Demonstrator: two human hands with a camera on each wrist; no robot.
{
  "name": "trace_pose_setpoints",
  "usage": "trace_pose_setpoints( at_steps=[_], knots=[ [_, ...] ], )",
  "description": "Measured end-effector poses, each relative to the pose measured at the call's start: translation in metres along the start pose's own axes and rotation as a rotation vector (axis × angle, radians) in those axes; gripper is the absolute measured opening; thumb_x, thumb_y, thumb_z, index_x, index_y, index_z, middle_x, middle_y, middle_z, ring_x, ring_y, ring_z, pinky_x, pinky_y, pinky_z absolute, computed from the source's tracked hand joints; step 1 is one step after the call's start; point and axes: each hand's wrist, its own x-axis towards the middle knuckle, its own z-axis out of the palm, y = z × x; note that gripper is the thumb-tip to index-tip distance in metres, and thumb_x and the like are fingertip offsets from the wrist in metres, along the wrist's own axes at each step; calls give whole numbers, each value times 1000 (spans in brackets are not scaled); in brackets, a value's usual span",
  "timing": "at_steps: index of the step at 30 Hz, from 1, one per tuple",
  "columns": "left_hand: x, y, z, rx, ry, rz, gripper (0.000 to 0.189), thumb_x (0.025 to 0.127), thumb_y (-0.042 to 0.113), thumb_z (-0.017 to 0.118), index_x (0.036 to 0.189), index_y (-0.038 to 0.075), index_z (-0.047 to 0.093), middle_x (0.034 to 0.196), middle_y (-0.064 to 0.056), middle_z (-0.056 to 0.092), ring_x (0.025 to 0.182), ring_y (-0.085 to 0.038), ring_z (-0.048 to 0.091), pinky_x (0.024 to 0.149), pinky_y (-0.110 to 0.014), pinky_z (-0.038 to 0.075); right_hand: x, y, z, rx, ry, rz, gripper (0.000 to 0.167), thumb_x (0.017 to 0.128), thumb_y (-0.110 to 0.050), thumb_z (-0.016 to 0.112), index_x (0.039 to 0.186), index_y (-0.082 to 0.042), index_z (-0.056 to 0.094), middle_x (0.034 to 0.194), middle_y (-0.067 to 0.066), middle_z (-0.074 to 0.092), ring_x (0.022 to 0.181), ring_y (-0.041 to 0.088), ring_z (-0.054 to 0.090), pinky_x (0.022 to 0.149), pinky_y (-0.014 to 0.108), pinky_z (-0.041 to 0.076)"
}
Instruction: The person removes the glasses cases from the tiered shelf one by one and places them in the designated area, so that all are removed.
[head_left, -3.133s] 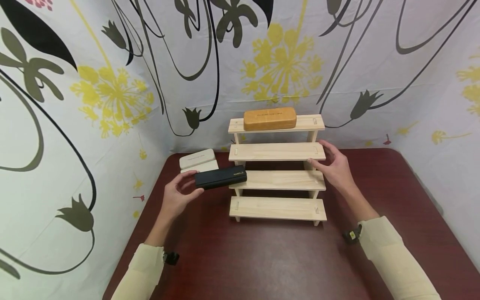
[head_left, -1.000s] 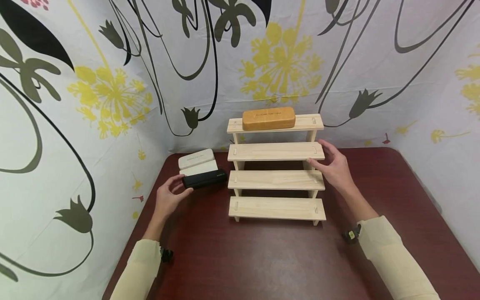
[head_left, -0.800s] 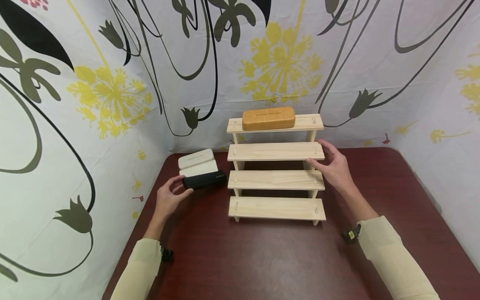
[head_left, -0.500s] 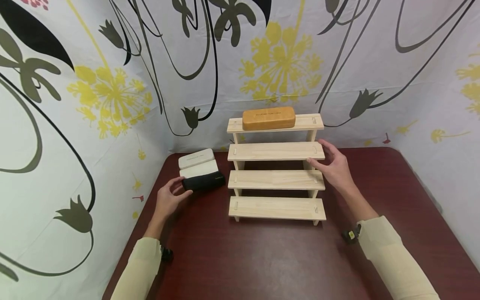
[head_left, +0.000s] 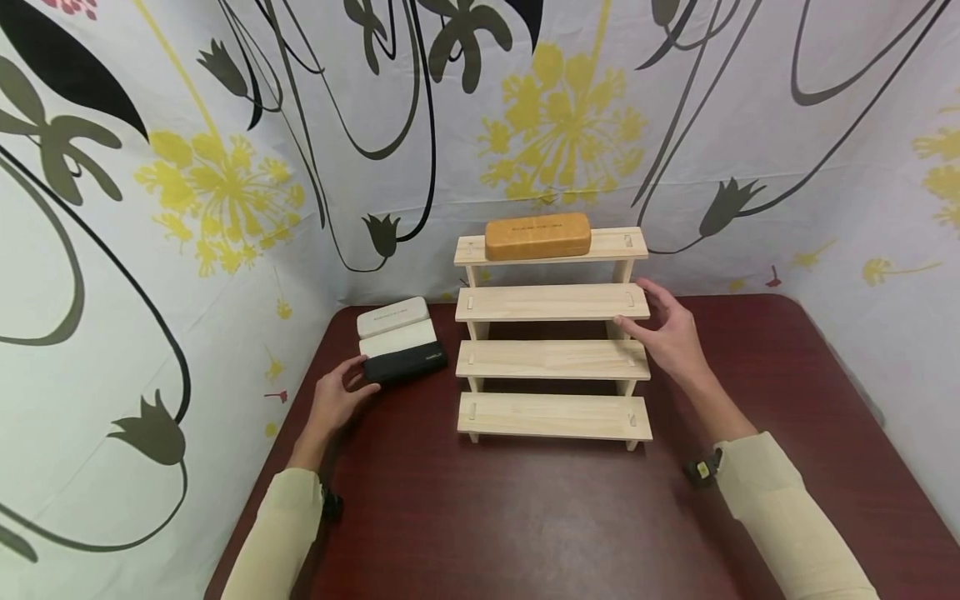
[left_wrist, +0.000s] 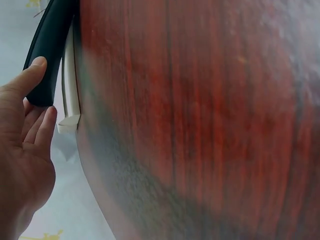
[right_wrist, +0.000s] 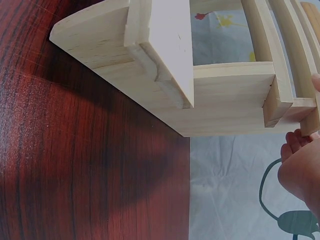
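Pointing rightward, the black case (head_left: pixel 405 363) runs nearly crosswise.

narrow gap between black case (head_left: pixel 405 363) and wooden shelf (head_left: pixel 555 414); cream piece (head_left: pixel 398 338) blocks case's far side; room before shelf.

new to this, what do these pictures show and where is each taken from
There's no machine, just a person's bare left hand and right hand. The wide picture comes from a head camera, the smaller two from the wrists. On the dark red table stands a four-tier pale wooden rack, an orange oblong case on top. A white oblong case and a cream oblong piece lie left of it. The left hand holds a long black case; the right grips the rack's second shelf from the top.
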Motion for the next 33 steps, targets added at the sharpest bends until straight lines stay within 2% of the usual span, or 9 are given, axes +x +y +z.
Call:
trace_pose_setpoints(
  at_steps=[3, 9, 20, 26, 33],
  knots=[
    [1, -1, -1, 66, -3, 1, 68, 90, 12, 88, 150, 3, 58, 152, -25, 56, 128, -41, 65, 101, -53, 58, -1, -2, 0, -1, 0, -5, 77, 93, 1, 80, 160, 4, 40, 157, 28, 48, 144, 42, 47, 101, 8, 43],
    [3, -6, 0, 131, -11, -7, 68, 90, 14, 88, 150, 2, 58, 150, -26, 58, 127, -42, 65, 102, -56, 56, 7, 25, -1, -13, 10, -13, 79, 93, 2, 79, 161, 2, 40, 158, 28, 47, 145, 38, 47, 101, 8, 43],
    [6, -12, 3, 239, -41, -45, 66, 93, 16, 85, 151, 2, 56, 147, -28, 59, 127, -43, 64, 107, -60, 52, 7, 28, -2, -16, 9, -11, 79, 93, 1, 79, 161, 2, 39, 158, 29, 47, 144, 39, 48, 102, 10, 44],
    [8, -15, 4, 294, -36, -45, 66, 94, 20, 85, 151, 4, 57, 144, -28, 61, 131, -46, 59, 110, -64, 48, 7, 25, 0, -11, 8, -8, 79, 93, 2, 79, 161, 2, 40, 158, 27, 48, 145, 40, 47, 103, 10, 43],
    [10, -16, 6, 334, -9, -25, 64, 94, 24, 85, 149, 4, 59, 143, -29, 62, 131, -49, 58, 108, -65, 48, 0, 2, 0, 0, 4, -12, 78, 93, 1, 79, 160, 4, 40, 157, 29, 48, 144, 43, 46, 102, 10, 43]
  ],
)
